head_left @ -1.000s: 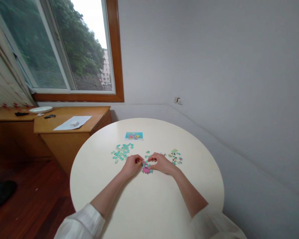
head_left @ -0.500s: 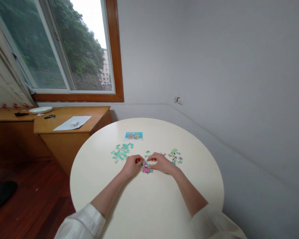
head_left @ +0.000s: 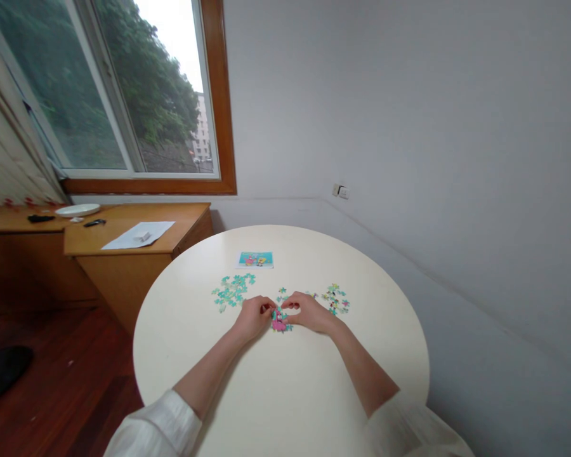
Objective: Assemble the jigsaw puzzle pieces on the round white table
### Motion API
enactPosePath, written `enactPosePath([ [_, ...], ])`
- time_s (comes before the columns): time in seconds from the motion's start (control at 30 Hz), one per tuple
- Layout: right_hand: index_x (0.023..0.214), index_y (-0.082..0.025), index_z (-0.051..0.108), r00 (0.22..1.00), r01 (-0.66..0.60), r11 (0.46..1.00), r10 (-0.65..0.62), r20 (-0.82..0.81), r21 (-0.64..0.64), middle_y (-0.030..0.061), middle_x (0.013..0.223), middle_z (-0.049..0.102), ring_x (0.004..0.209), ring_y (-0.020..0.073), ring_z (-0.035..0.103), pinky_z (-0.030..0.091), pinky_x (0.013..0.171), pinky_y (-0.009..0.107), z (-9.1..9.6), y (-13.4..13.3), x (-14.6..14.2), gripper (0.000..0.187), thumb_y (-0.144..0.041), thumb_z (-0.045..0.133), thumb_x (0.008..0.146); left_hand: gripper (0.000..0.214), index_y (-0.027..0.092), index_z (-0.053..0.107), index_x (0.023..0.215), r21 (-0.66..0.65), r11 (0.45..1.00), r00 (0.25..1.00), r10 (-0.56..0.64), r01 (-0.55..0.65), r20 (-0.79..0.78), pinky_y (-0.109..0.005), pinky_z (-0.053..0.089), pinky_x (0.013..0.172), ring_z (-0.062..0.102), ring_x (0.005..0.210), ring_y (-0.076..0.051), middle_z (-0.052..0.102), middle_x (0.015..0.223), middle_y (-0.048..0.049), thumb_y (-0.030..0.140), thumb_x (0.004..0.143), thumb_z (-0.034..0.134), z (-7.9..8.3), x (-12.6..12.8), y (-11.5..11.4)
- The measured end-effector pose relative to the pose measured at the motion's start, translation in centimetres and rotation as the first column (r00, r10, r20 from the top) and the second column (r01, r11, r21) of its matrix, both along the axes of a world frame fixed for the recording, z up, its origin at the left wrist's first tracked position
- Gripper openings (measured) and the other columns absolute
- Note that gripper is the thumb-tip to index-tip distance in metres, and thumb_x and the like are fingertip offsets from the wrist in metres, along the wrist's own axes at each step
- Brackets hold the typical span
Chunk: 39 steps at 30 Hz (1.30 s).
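Observation:
A small joined patch of jigsaw puzzle (head_left: 280,325), pink in the middle with teal edges, lies flat on the round table between my hands. My left hand (head_left: 255,315) is at its upper left edge, fingers closed together at the tips; what is between them is too small to make out. On the other side my right hand (head_left: 307,311) curves over the patch, thumb and forefinger apart, the thumb touching its right edge. Loose teal puzzle pieces (head_left: 231,290) are spread beyond my left hand. More mixed-colour pieces (head_left: 334,298) lie to the right of my right hand.
A picture card (head_left: 255,260) with cartoon figures lies toward the far side of the white round table (head_left: 276,393). To the left stands a wooden desk (head_left: 190,222) with a paper sheet (head_left: 124,239) and a white plate (head_left: 78,210). A wall runs along the right.
My left fingertips have shifted very slightly at the edge of the puzzle patch. My right hand and the loose pieces stay where they were.

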State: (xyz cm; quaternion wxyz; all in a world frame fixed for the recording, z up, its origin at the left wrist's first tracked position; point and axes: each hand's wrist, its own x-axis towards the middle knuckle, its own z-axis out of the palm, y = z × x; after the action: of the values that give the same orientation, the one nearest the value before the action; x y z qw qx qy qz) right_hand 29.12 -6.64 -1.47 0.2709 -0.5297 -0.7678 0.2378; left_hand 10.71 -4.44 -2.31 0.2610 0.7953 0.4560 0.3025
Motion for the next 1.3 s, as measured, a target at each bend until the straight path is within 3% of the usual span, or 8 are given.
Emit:
enactPosePath([
  [1.1,0.086,-0.019,0.067,0.999,-0.008,0.999,0.009,-0.033,0.038,0.0022,0.081,0.058,0.075,0.0141,0.053,0.042,0.069,0.025,-0.19,0.01,0.01,0.028,-0.028,0.071,0.06,0.027,0.017,0.069,0.075,0.06,0.998,0.998,0.025,-0.022,-0.053,-0.022,0.037,0.063,0.052,0.063,-0.012,0.063,0.071,-0.0029,0.008,0.066,0.045,0.27,0.21,-0.47],
  [1.3,0.086,-0.018,0.067,0.999,-0.009,1.0,0.01,-0.032,0.02,0.0027,0.081,0.058,0.075,0.0139,0.052,0.041,0.069,0.025,-0.16,0.06,-0.03,0.029,-0.028,0.071,0.06,0.018,0.018,0.069,0.078,0.079,0.997,0.997,0.011,-0.006,-0.07,-0.024,0.037,0.065,0.053,0.064,-0.013,0.062,0.072,-0.0035,0.02,0.072,0.052,0.31,0.09,-0.64],
])
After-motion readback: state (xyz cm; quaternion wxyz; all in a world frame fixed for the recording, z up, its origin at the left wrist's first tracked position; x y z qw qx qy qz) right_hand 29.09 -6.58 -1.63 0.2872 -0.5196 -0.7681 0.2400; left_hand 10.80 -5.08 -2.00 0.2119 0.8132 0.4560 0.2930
